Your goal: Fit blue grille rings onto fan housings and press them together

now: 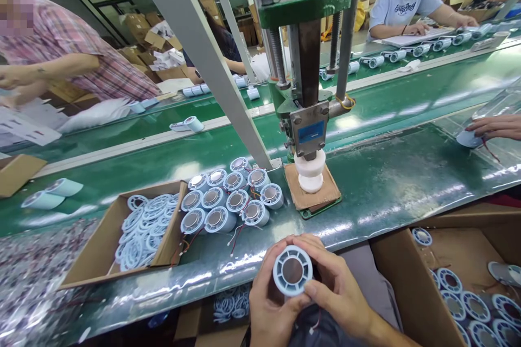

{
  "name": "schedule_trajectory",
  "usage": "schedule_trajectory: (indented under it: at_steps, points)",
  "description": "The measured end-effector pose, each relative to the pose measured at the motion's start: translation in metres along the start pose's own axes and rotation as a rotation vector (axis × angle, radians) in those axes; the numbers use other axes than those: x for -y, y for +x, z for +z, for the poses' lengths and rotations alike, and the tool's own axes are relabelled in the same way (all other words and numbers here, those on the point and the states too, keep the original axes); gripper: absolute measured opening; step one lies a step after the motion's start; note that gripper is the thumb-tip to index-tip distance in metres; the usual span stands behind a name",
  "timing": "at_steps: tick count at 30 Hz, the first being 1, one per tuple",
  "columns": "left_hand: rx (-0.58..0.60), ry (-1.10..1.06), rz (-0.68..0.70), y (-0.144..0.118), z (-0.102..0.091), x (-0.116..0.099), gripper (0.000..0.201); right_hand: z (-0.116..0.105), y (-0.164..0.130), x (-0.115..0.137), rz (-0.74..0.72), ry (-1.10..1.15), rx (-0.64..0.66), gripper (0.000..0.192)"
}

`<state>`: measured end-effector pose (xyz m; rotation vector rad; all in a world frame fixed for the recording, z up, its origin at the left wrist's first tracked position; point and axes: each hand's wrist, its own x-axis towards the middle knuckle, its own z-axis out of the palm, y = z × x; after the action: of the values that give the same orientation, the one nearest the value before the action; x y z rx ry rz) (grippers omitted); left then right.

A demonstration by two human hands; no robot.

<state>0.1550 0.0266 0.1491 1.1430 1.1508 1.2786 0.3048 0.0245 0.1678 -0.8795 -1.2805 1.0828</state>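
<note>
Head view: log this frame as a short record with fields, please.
left hand: grips round blue part from the left
right hand: grips same part from the right
part face: ring grille, dark centre, facing the camera
press: white tip on cardboard pad
bench: cluster of similar parts
open box: flat blue rings

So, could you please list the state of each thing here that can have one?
round part: held up in both hands, ring face toward the camera
left hand: shut on the round part
right hand: shut on the round part
press: white head down on its pad, nothing under it
ring box: open, partly filled
</note>
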Motion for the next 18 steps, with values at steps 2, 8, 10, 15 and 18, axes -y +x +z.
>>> schedule_trajectory:
  at_steps: [2,8,10,15,18]
  points:
    - [-0.007,-0.005,0.010,-0.001,0.003,-0.002,0.072,0.000,-0.001,0.000,0.012,0.009,0.014,0.052]
    - [-0.006,-0.012,0.027,0.000,-0.001,-0.002,0.070,0.000,-0.002,-0.001,0.042,0.054,0.038,0.053]
    - [0.059,-0.003,0.042,0.002,-0.005,0.000,0.069,0.001,-0.003,-0.002,0.065,0.071,0.031,0.052]
    - [0.098,0.000,0.076,0.004,-0.011,0.008,0.069,0.006,-0.003,-0.004,0.034,0.052,-0.078,0.037]
    - [0.124,0.016,0.104,0.004,-0.010,0.012,0.072,0.010,-0.001,-0.005,0.030,0.039,-0.169,0.031]
